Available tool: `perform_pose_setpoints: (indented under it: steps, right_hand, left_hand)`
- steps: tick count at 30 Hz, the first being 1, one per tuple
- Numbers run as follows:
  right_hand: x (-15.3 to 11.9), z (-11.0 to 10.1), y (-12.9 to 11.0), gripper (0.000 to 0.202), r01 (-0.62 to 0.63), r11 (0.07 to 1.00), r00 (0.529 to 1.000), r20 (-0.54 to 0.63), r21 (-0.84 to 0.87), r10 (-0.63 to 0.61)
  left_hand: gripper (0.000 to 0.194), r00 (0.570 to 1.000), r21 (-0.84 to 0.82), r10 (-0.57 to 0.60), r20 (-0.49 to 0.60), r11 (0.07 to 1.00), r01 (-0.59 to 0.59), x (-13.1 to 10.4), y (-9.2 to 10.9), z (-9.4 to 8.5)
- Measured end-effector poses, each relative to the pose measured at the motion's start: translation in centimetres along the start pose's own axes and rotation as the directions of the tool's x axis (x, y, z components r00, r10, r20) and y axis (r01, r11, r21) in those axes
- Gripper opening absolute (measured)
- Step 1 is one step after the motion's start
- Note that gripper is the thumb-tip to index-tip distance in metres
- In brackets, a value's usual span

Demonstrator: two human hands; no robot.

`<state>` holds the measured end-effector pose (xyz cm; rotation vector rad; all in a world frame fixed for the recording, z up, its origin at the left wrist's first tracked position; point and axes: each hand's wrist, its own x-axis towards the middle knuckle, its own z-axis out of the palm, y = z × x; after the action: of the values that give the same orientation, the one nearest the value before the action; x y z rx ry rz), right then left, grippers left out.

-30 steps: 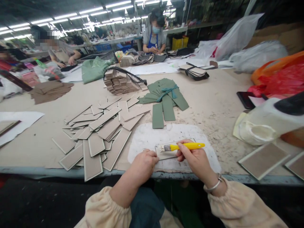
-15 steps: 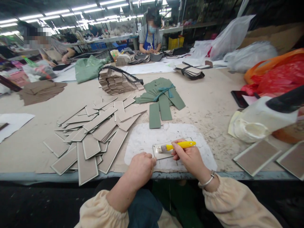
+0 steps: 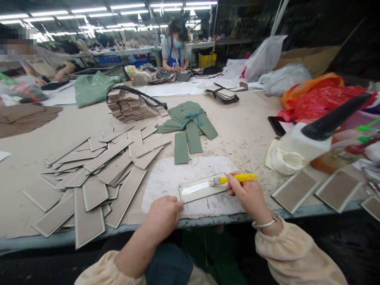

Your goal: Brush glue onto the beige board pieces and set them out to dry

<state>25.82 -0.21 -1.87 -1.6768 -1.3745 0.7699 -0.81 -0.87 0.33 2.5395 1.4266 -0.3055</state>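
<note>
A rectangular panel (image 3: 202,191) with a dark edge lies on a white sheet (image 3: 160,174) near the table's front edge. Wet, shiny white liquid streaks its left and middle part. My right hand (image 3: 244,192) grips the yellow handle of a brush (image 3: 237,179), whose bristles touch the panel around its middle. At the panel's lower left corner rests my left hand (image 3: 166,213), its fingers bent together at the edge; the fingertips partly hide what they press. Green strips (image 3: 194,136) tied with a teal band lie just beyond the sheet.
Loose beige panels (image 3: 118,166) are heaped at left. On the right are a white bottle (image 3: 297,146) with a black nozzle, more panels (image 3: 295,190) and red bags (image 3: 323,99). A person (image 3: 175,51) sits across the table; another is at far left.
The brush in my right hand has moved right along the panel, leaving a longer wet streak. The camera view has shifted right. My left hand stays at the panel's left corner.
</note>
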Motion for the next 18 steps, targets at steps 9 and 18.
perform_pose_setpoints:
  steps: [9,18]
  right_hand:
    - [0.2,-2.6,0.3,0.040,0.034,0.985,0.990,-0.129,-0.171,-0.056]
    - [-2.0,3.5,-3.3,0.036,-0.051,0.945,0.988,0.154,0.323,0.000]
  left_hand:
    - [0.024,1.000,-0.013,-0.005,-0.005,1.000,0.005,0.0,0.1,0.1]
    - [0.027,1.000,-0.026,-0.014,0.004,1.000,0.014,-0.1,0.3,-0.2]
